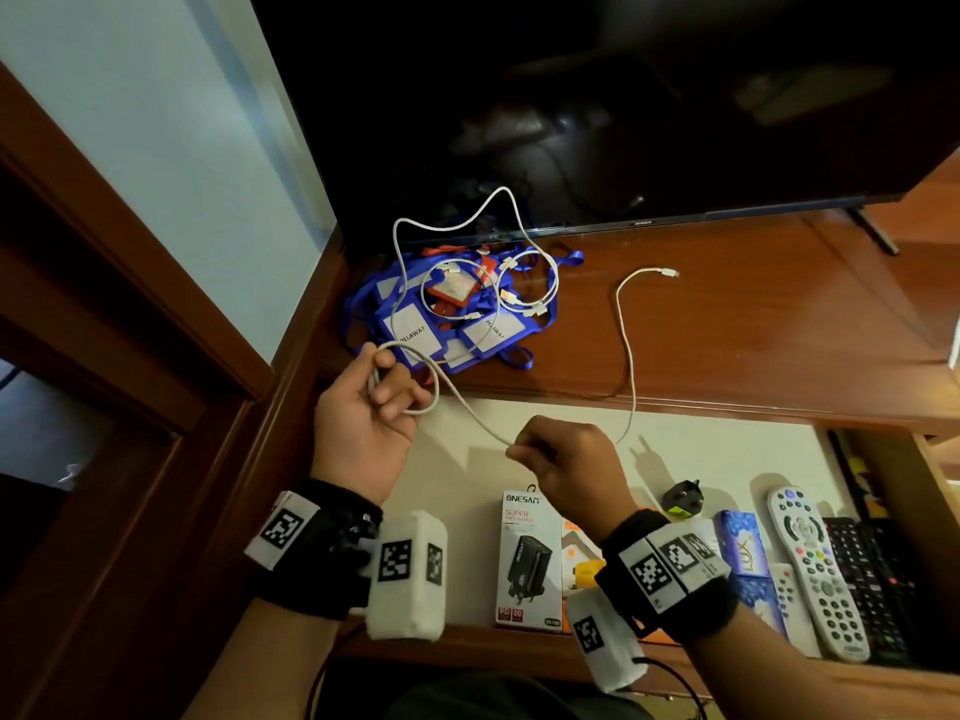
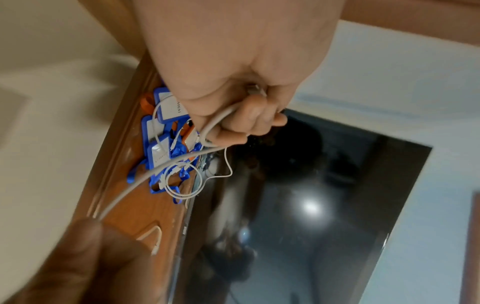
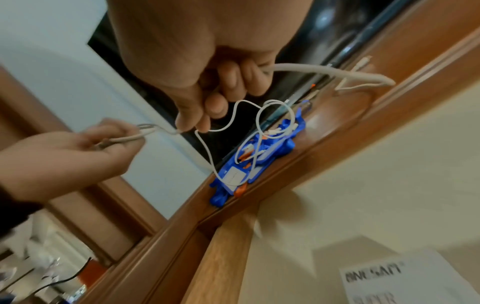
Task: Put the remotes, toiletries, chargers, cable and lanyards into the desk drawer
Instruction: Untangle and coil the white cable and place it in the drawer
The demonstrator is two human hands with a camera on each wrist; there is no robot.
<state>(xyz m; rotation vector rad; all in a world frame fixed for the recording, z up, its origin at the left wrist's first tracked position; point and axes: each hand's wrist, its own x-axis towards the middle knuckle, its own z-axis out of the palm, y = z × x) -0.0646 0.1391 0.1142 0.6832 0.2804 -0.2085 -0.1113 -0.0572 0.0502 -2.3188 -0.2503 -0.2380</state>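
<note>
The left hand [image 1: 363, 413] is raised palm-up at about 9 o'clock of the right hand [image 1: 566, 459], its fingers curled round a loop of the white cable [image 1: 467, 407]. The right hand, knuckles up, pinches the same cable between thumb and forefinger. Both wrists wear black bands.

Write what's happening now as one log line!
step: coiling cable | left hand: holds loops | right hand: pinches cable | lanyards: on desk

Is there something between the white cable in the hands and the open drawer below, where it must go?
Nothing visible blocks it. The left hand holds coils of the white cable and the right hand pinches it, directly over a bare part of the drawer. Its free end still lies on the desk top.
</note>
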